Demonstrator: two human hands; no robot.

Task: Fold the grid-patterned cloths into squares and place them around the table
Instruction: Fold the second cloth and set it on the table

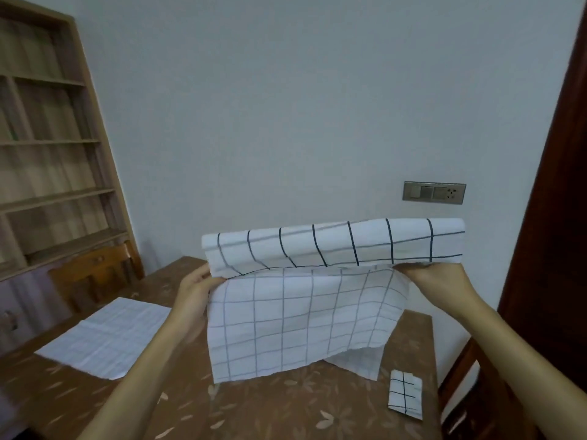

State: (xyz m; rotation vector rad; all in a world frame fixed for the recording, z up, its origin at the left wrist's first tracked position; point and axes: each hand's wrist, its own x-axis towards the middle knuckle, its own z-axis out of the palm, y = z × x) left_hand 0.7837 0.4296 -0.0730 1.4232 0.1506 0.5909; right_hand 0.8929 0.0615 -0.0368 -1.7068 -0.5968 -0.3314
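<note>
Cloth (305,309) with grid lines hangs at frame centre between your hands: your left hand (193,289) pinches its left edge, your right hand (435,277) its right, top rolled over away from you. Below, the table (286,404) carries a folded square (405,394) lower right and a spread sheet (104,336) left; a chair (92,268) stands beyond.
</note>
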